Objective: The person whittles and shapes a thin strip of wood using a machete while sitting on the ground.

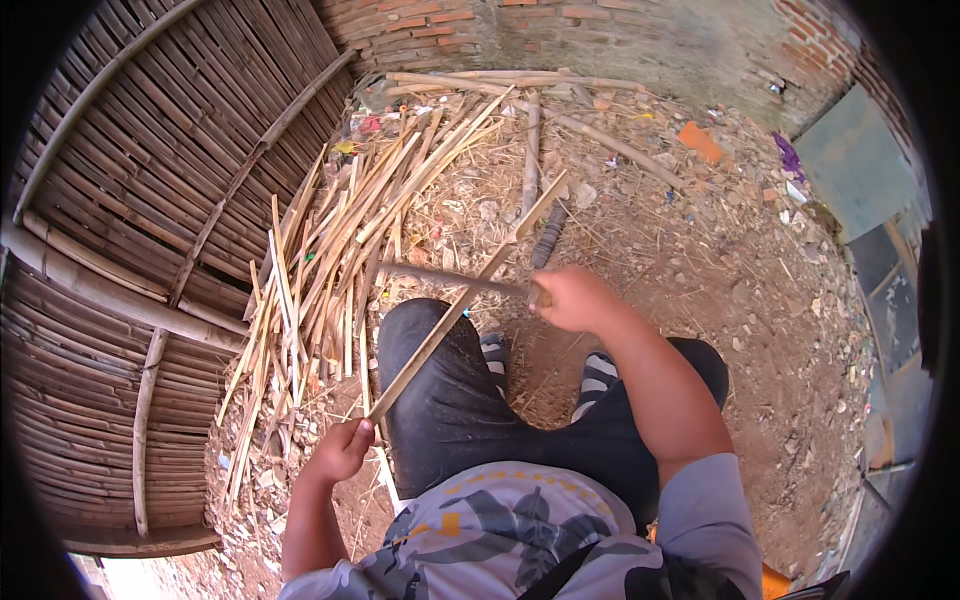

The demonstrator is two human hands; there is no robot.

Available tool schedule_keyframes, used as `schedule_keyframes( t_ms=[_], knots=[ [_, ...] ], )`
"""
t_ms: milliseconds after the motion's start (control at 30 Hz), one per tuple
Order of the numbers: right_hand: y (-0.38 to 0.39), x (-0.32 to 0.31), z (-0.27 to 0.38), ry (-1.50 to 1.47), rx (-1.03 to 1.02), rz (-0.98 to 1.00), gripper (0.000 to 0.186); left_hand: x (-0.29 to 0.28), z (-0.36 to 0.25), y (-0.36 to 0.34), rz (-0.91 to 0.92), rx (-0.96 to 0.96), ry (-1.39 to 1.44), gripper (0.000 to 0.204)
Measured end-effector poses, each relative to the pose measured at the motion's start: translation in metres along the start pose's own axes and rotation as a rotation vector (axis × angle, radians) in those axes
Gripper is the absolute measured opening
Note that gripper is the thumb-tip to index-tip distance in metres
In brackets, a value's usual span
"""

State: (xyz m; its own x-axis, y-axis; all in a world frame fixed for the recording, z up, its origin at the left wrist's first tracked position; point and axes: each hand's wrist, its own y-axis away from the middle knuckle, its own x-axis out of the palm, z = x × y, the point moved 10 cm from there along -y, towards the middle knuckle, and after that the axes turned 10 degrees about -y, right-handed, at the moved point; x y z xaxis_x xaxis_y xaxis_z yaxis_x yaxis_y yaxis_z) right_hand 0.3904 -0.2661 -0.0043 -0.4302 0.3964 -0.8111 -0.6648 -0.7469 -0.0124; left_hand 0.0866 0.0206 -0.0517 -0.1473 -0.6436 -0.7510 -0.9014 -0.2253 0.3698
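My left hand (343, 450) grips the lower end of a long, flat bamboo strip (415, 368), which slants up to the right past my left knee. My right hand (572, 298) is closed on the short handle of a long, dark-bladed knife (420, 273). The blade lies crosswise to the strip, crossing it above my knees; whether it cuts into the strip I cannot tell. Just beyond my right hand, a dark, ridged rod (550, 236) lies on the ground.
Loose split strips (335, 240) lie piled at the left beside a bamboo-slat wall (120, 130). Poles (620, 150) rest before a brick wall (590, 40). Flat panels (830, 160) stand at the right. Debris litters the dirt ground (780, 380).
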Motion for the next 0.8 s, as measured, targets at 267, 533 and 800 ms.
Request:
schedule_keyframes(
  t_ms=[267,533,800],
  knots=[
    [-0.001,-0.027,-0.079,-0.231,0.295,-0.153,0.023,0.0,-0.005,-0.002,-0.017,0.0,-0.039,0.056],
    [0.0,0.008,0.013,0.096,-0.107,0.001,0.025,0.011,0.005,-0.003,0.074,-0.064,0.069,0.056],
    [-0.003,-0.03,-0.066,-0.091,0.215,-0.145,0.023,0.003,-0.008,-0.007,0.039,-0.024,0.051,0.057]
  ],
)
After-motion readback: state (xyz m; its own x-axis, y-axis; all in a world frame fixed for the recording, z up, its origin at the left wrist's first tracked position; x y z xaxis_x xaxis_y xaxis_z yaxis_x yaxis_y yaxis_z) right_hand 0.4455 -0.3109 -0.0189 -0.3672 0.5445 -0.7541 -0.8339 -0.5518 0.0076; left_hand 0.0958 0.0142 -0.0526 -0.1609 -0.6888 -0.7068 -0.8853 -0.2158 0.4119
